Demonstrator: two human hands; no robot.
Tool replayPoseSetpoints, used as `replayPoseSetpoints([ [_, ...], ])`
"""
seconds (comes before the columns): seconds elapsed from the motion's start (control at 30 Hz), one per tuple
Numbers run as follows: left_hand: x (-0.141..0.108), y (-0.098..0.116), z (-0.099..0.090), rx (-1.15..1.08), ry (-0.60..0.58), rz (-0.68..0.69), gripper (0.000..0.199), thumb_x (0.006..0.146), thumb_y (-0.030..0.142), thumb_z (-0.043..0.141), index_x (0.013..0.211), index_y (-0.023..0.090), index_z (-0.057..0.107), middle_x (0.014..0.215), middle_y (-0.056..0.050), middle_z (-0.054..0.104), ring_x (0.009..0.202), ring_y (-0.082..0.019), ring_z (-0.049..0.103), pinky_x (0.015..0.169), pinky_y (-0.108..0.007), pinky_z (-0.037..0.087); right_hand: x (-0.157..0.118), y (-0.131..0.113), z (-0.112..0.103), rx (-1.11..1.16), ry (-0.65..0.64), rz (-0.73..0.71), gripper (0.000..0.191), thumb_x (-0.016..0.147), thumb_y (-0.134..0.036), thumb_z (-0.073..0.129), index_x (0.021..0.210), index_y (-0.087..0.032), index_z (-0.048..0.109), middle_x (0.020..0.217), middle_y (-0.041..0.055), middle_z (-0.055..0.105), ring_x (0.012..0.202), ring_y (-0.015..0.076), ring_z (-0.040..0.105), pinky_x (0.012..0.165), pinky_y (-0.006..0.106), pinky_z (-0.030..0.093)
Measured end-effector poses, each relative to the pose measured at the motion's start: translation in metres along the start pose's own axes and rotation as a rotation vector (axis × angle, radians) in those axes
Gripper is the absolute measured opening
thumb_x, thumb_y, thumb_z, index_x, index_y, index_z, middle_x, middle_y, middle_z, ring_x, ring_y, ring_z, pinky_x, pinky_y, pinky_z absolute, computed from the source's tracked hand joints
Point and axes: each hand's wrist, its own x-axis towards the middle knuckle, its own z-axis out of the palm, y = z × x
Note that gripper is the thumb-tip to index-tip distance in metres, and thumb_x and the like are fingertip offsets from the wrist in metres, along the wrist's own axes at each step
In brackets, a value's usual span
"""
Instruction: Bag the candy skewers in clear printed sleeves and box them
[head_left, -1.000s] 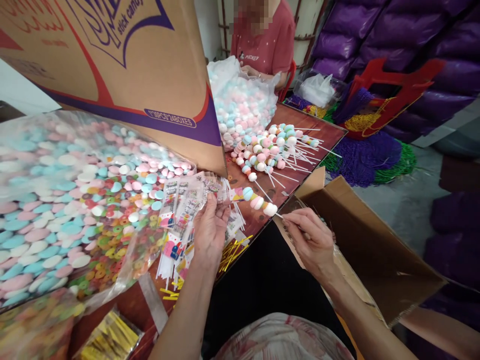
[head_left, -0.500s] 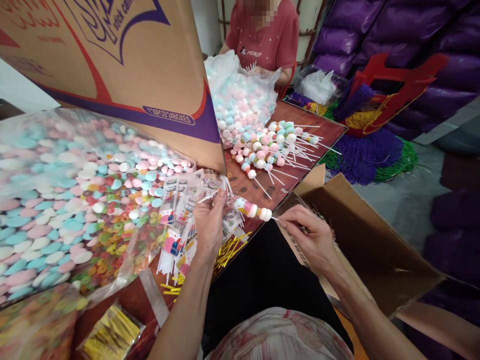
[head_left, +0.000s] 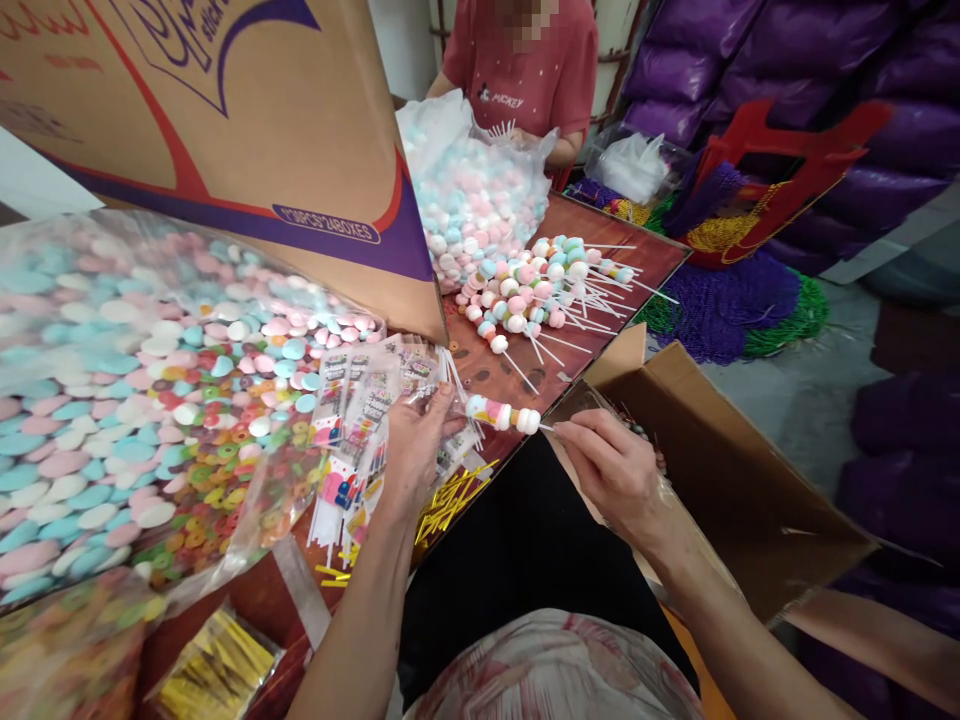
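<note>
Between my hands a candy skewer [head_left: 527, 420] of white, pink and orange pieces lies nearly level, its far part inside a printed clear wrapper [head_left: 480, 408]. My right hand [head_left: 611, 465] pinches the skewer's white stick. My left hand [head_left: 415, 440] is closed on the wrapper's other end, thumb against fingers. Beneath and beside my left hand lie more flat printed wrappers [head_left: 365, 400]. Gold twist ties [head_left: 454, 500] are scattered by the table edge just below it.
A large carton [head_left: 262, 150] and an open bag of pastel candies [head_left: 82, 430] with gummy rings [head_left: 217, 510] stand left. Finished skewers [head_left: 525, 290] are piled ahead. An open cardboard box [head_left: 720, 480] is at right. A person in a red shirt [head_left: 525, 100] sits opposite.
The view has shifted slightly. My hands keep nearly the same hold on the wrapper and the stick, with the left fingers curled a little differently.
</note>
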Motion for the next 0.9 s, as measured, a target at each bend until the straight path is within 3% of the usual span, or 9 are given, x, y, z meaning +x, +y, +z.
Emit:
replayPoseSetpoints([
  [0.23, -0.008, -0.001, 0.012, -0.156, 0.057, -0.004, 0.044, 0.065, 0.051, 0.082, 0.082, 0.018, 0.06, 0.069, 0.001, 0.067, 0.057, -0.01, 0.064, 0.059, -0.022, 0.052, -0.01, -0.017, 0.02, 0.026, 0.014, 0.127, 0.02, 0.097, -0.015, 0.048, 0.098, -0.022, 0.067, 0.085, 0.0061, 0.062, 0.073, 0.015, 0.059, 0.065, 0.027, 0.048],
  [0.4, -0.014, -0.004, 0.02, -0.117, -0.045, -0.012, 0.04, 0.065, 0.046, 0.084, 0.085, 0.019, 0.063, 0.081, -0.001, 0.072, 0.065, -0.011, 0.066, 0.062, -0.022, 0.052, -0.01, -0.016, 0.026, -0.153, 0.036, 0.054, 0.021, 0.095, -0.013, 0.05, 0.094, -0.022, 0.069, 0.078, 0.005, 0.061, 0.066, 0.0133, 0.053, 0.061, 0.026, 0.041],
  [0.5, -0.016, -0.008, 0.023, -0.11, -0.074, -0.029, 0.038, 0.066, 0.044, 0.083, 0.09, 0.019, 0.066, 0.089, -0.003, 0.074, 0.076, -0.014, 0.07, 0.067, -0.024, 0.053, -0.007, -0.017, 0.026, -0.14, 0.019, 0.063, 0.02, 0.095, -0.014, 0.05, 0.09, -0.021, 0.068, 0.077, 0.0041, 0.06, 0.065, 0.013, 0.051, 0.061, 0.027, 0.039],
  [0.8, -0.023, -0.012, 0.029, -0.235, -0.148, -0.105, 0.033, 0.07, 0.039, 0.082, 0.087, 0.015, 0.067, 0.092, -0.009, 0.075, 0.091, -0.021, 0.073, 0.08, -0.029, 0.055, 0.006, -0.039, 0.026, 0.661, -0.078, 0.683, 0.02, 0.091, -0.028, 0.056, 0.075, -0.019, 0.064, 0.068, -0.0007, 0.052, 0.064, 0.0135, 0.047, 0.06, 0.027, 0.038],
  [0.9, -0.026, -0.014, 0.03, -0.231, -0.162, -0.108, 0.032, 0.072, 0.039, 0.081, 0.091, 0.016, 0.067, 0.093, -0.009, 0.075, 0.092, -0.021, 0.073, 0.078, -0.027, 0.055, 0.006, -0.044, 0.032, 0.769, -0.077, 0.775, 0.02, 0.091, -0.028, 0.056, 0.076, -0.018, 0.063, 0.064, -0.0023, 0.05, 0.06, 0.0125, 0.044, 0.058, 0.026, 0.037],
])
